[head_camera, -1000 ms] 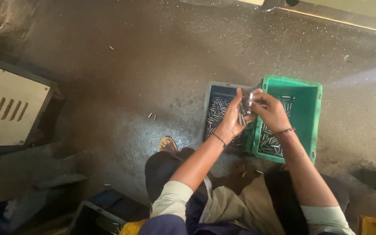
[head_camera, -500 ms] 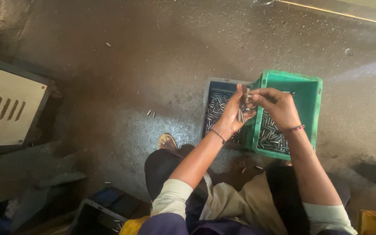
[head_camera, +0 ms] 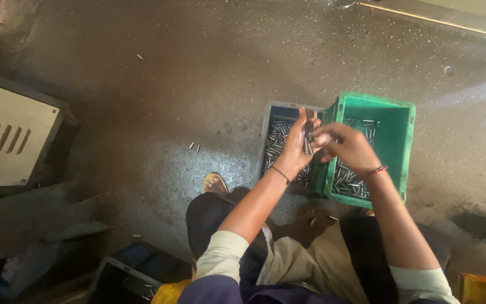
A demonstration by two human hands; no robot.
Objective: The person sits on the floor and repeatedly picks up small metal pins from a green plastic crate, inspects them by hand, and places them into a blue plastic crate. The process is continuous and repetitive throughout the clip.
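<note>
Both our hands meet above two crates: left hand (head_camera: 295, 147) and right hand (head_camera: 344, 147) pinch small metal pins (head_camera: 309, 141) between grey crate (head_camera: 266, 126) and green crate (head_camera: 396, 110) on the floor.

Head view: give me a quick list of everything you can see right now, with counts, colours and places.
green crate: one, green, right of centre, holds small metal pins
blue crate: one, blue-grey, just left of the green one, also holds pins
loose pins: a few, silvery, on the floor left of the crates
concrete floor: grey-brown, all around
slotted panel: one, cream, far left
sandal: one, tan, below the blue crate
left hand: holds a few pins over the crates
right hand: meets the left, fingers at the pins
</note>
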